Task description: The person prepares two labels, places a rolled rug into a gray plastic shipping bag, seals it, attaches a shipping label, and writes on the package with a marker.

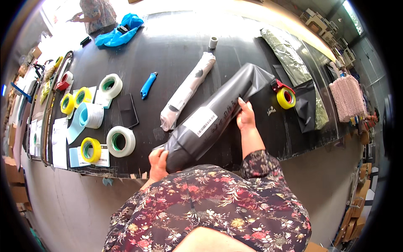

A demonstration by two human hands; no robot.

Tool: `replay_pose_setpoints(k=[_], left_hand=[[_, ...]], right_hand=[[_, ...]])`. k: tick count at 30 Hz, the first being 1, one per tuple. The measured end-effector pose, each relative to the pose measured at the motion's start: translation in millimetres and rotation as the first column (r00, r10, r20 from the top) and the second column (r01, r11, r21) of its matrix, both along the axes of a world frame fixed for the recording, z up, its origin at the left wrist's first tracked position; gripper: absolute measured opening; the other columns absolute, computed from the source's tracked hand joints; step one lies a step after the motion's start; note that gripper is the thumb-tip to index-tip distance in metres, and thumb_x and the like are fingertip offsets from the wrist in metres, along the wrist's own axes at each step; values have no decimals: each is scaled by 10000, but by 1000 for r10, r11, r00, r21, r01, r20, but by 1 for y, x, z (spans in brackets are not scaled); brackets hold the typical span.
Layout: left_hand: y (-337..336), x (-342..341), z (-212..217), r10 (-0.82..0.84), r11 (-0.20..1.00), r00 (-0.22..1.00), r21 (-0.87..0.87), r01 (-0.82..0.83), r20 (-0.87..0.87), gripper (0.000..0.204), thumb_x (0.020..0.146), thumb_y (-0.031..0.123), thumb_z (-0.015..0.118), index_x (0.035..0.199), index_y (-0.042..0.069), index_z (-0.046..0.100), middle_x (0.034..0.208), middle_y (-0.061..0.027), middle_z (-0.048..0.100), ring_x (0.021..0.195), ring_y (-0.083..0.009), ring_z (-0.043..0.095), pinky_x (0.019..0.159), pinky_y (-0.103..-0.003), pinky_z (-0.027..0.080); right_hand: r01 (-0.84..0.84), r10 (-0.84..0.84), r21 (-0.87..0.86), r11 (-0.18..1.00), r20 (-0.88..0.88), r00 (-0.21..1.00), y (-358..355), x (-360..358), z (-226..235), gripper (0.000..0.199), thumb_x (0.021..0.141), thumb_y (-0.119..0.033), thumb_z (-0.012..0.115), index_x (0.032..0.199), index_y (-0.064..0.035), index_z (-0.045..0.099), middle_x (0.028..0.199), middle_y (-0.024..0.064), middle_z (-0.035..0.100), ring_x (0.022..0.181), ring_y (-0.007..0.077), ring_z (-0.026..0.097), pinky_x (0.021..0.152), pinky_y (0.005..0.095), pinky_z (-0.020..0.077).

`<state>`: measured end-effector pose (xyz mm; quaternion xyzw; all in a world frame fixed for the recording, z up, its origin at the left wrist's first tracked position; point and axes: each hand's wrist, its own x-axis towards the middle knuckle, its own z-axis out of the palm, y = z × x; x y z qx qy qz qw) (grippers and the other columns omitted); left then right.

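Note:
A long dark grey plastic mailing bag (189, 140), wrapped round something bulky, lies slantwise at the table's near edge with a white barcode label on top. My left hand (158, 164) grips its near lower end, fingers closed on the plastic. Farther up, my right hand (246, 115) holds its right side, thumb on top and the other fingers hidden beneath. The bag's far end is flat and creased, reaching a red tape dispenser with yellow tape (286, 97). Just left of the bag lies a long white wrapped roll (187, 92).
Tape rolls (121, 141), a blue label roll (91, 115) and a dark flat case (128, 110) lie at left. A blue-handled cutter (148, 85) is beyond them. Plastic-wrapped goods (287, 56) lie at right. A person (97, 17) stands behind a blue bag (121, 31) at far left.

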<state>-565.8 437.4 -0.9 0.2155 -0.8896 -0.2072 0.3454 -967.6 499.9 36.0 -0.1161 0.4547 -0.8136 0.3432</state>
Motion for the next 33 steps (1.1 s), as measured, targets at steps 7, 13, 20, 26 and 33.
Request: replay_pose_setpoints(k=[7, 13, 20, 26, 33], left_hand=[[12, -83, 26, 126, 991, 987, 35, -130, 99, 952, 618, 461, 879, 1347, 46, 429, 1340, -240, 387, 1228, -422, 402, 1020, -526, 374], [-41, -82, 93, 29, 971, 928, 211, -115, 372, 486, 765, 352, 787, 1142, 69, 668, 1126, -142, 649, 1077, -345, 596, 907, -415, 508], [-136, -137, 55, 358, 889, 773, 64, -454, 523, 762, 765, 341, 773, 1375, 13, 455, 1191, -193, 651, 1182, -376, 578, 997, -428, 472], [-141, -157, 71, 28, 779, 871, 535, -326, 490, 712, 617, 361, 819, 1204, 26, 593, 1112, -220, 673, 1063, -377, 648, 923, -444, 521], [-99, -138, 39, 167, 757, 859, 495, -426, 483, 700, 707, 348, 759, 1233, -7, 463, 1220, -233, 538, 1144, -416, 528, 987, -472, 472]], right_hand=[[-12, 19, 100, 995, -72, 997, -103, -39, -29, 804, 797, -51, 781, 1453, -14, 318, 1302, 126, 532, 1159, 250, 547, 1014, 375, 452], [-28, 35, 118, 993, -53, 998, -120, -49, -28, 830, 779, -28, 785, 1469, -15, 324, 1282, 131, 549, 1129, 251, 568, 979, 371, 486], [-92, 103, 129, 987, -78, 992, -165, -80, -15, 919, 706, 37, 796, 1473, -19, 292, 1323, 173, 512, 1147, 289, 563, 990, 407, 489], [83, 116, 342, 936, -521, 845, -135, -61, 23, 736, 746, -95, 826, 1316, 82, 397, 1321, 256, 491, 1169, 323, 560, 957, 452, 505], [226, 598, 620, 751, -784, 166, -19, 62, -26, 860, 885, -316, 704, 1540, -24, 228, 1589, 281, 137, 1460, 435, 181, 1192, 485, 170]])
